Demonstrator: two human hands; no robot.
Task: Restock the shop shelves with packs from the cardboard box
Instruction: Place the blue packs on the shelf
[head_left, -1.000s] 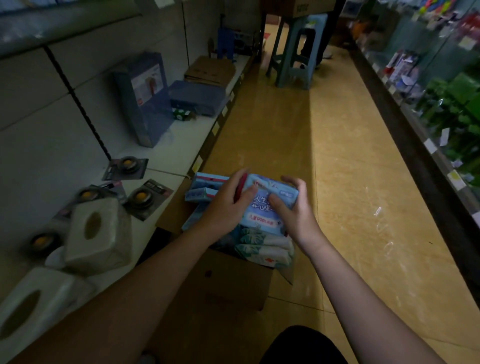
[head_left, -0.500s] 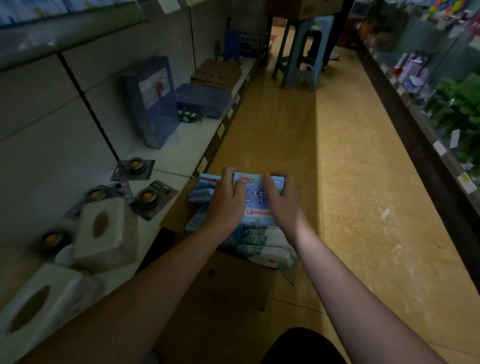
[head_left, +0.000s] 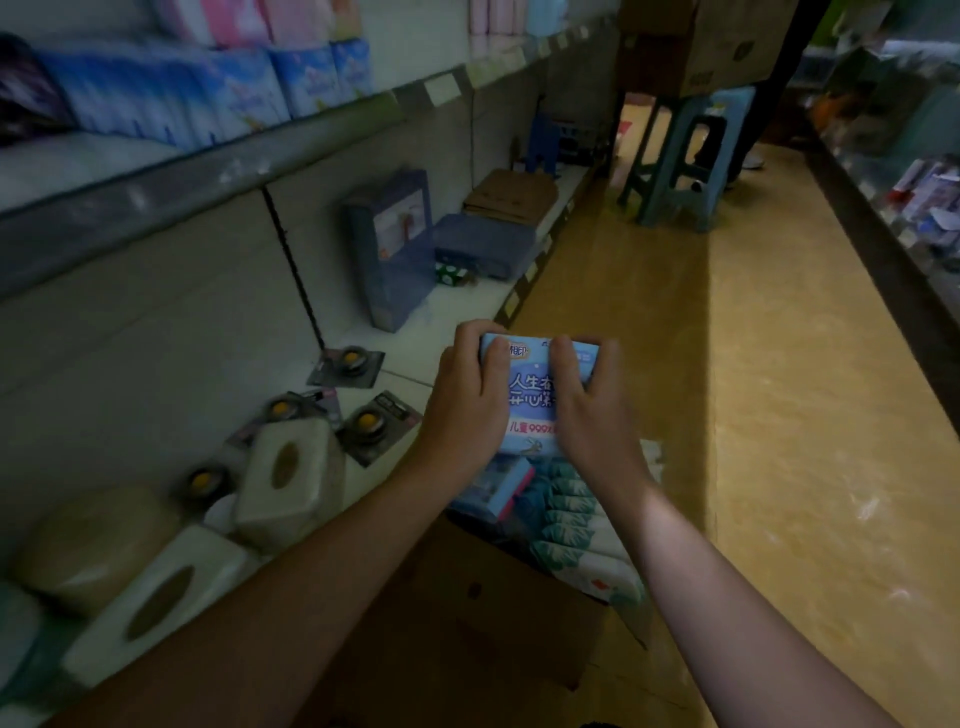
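blue plastic stool (head_left: 680, 161), tissue boxes (head_left: 288, 478), possibly carded lights (head_left: 348, 361), yellow floor (head_left: 810, 415)

one head-worn wide-angle view looks forward and down along the aisle, close above the cardboard box (head_left: 457, 613).

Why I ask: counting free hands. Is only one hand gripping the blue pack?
No, the left hand and right hand both grip the blue pack.

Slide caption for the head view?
Both hands lift a blue pack above the cardboard box.
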